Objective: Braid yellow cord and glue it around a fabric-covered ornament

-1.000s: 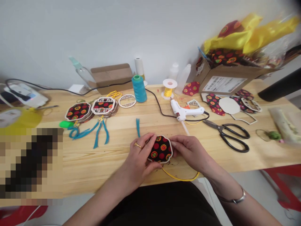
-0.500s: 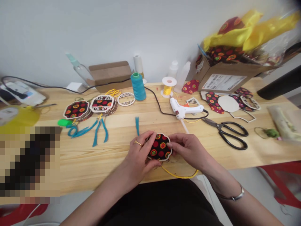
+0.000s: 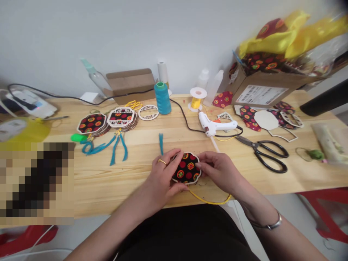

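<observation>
A scalloped ornament [image 3: 187, 167], black patterned fabric with red and orange flowers inside a pale wooden rim, is held near the table's front edge. My left hand [image 3: 166, 172] is closed on its left side, fingers over the top and thumb below. On the right edge, my right hand [image 3: 216, 168] pinches the rim between thumb and fingers. A yellow cord [image 3: 210, 201] hangs from the ornament's lower edge and curves to the right. Beyond my left hand lies a short teal tassel [image 3: 161, 144]. A white glue gun [image 3: 217, 126] rests past my right hand.
Black-handled scissors [image 3: 268, 154] lie to the right. Finished-looking ornaments [image 3: 121, 117] with teal tassels are stacked at left. A teal thread cone [image 3: 162, 99] and a yellow cord spool [image 3: 196, 99] stand at the back, near a cardboard box [image 3: 261, 90] of fabric. The glue gun's black cable crosses the table.
The whole view has shifted slightly, so things appear a little further right. Both hands keep the same hold on the ornament.
</observation>
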`<move>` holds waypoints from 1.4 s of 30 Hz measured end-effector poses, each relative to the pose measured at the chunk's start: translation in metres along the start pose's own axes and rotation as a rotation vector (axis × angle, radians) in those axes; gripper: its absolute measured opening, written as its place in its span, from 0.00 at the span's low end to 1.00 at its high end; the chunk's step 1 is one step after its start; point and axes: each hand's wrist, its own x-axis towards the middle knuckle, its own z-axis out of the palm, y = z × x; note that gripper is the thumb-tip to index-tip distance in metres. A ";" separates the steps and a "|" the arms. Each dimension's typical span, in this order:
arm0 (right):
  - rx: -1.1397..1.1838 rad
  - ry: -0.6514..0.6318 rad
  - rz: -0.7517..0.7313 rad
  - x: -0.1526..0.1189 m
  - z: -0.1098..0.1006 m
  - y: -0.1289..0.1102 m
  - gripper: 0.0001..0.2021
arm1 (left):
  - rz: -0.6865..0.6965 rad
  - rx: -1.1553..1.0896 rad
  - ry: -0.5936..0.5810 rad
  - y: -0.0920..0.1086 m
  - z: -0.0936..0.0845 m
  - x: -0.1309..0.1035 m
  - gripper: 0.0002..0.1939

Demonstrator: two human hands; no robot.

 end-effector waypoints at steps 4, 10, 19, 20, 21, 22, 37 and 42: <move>0.116 0.020 0.048 0.001 -0.001 -0.002 0.06 | -0.174 -0.142 0.244 0.005 -0.015 0.002 0.27; 0.231 0.097 0.078 0.004 0.001 -0.009 0.09 | -0.574 -0.712 0.425 0.013 -0.023 0.000 0.17; 0.240 0.125 0.044 0.005 0.002 -0.020 0.10 | -0.725 -1.303 0.076 0.025 -0.007 0.007 0.15; 0.241 0.125 0.043 0.004 0.003 -0.021 0.10 | -0.725 -1.331 0.105 0.025 -0.005 0.008 0.15; 0.242 0.124 0.047 0.003 0.004 -0.021 0.10 | -0.716 -1.346 0.138 0.026 -0.004 0.009 0.15; 0.243 0.124 0.051 0.002 0.005 -0.022 0.10 | -0.703 -1.352 0.171 0.026 -0.003 0.010 0.14; 0.269 0.150 0.056 -0.006 0.011 -0.020 0.11 | -0.641 -1.492 0.377 0.033 0.004 0.017 0.09; 0.315 0.178 0.068 -0.005 0.012 -0.018 0.12 | -0.651 -1.531 0.440 0.036 0.004 0.020 0.08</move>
